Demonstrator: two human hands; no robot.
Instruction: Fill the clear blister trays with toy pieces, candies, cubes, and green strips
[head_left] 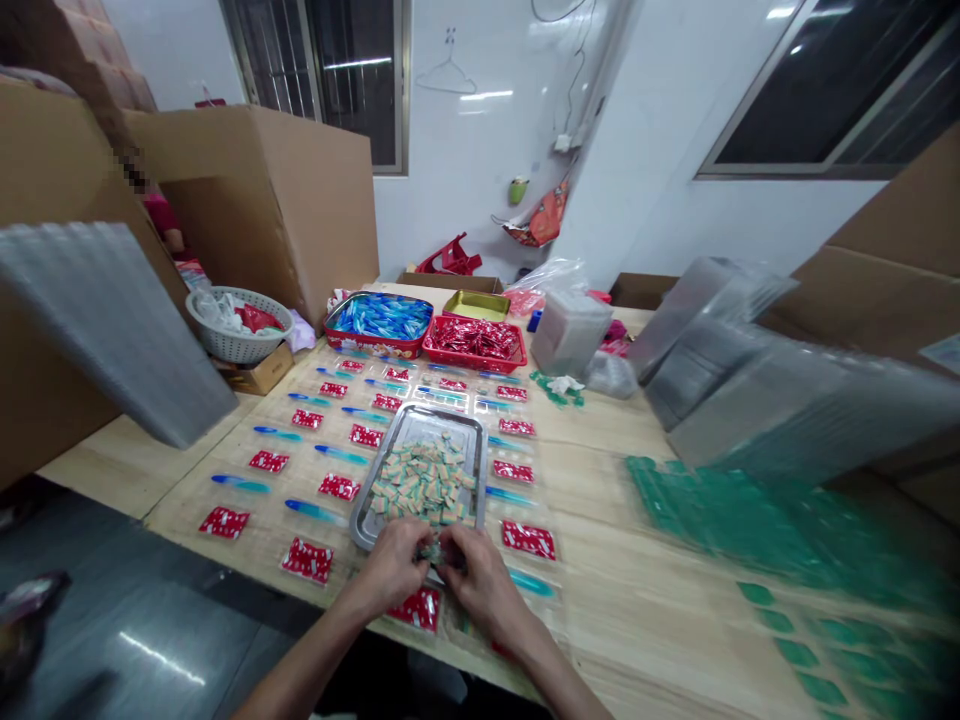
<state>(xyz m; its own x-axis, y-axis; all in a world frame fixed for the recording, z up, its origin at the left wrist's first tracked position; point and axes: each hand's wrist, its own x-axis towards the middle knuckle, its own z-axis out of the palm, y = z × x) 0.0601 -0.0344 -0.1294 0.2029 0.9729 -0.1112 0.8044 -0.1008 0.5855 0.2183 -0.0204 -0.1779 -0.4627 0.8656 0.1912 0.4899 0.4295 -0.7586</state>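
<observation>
My left hand (401, 565) and my right hand (476, 572) meet over the near end of a metal tray (363, 532). Their fingertips pinch together around small green-and-beige pieces (430, 551), mostly hidden by the fingers. Behind them a heap of similar flat beige pieces with green edges (424, 478) lies in the tray. Clear plastic trays spread in rows around it, many with a blue pen-like item (313, 511) and a red packet with white spots (307, 560). Another red packet (416, 608) lies just below my left hand.
At the back stand a tin of blue pen-like items (382, 316), a red basket of red packets (480, 340) and a gold tin (475, 304). Stacked clear trays (780, 390) and green pieces (720, 510) are at right. Left are a grey basket (241, 346) and cardboard boxes (315, 200).
</observation>
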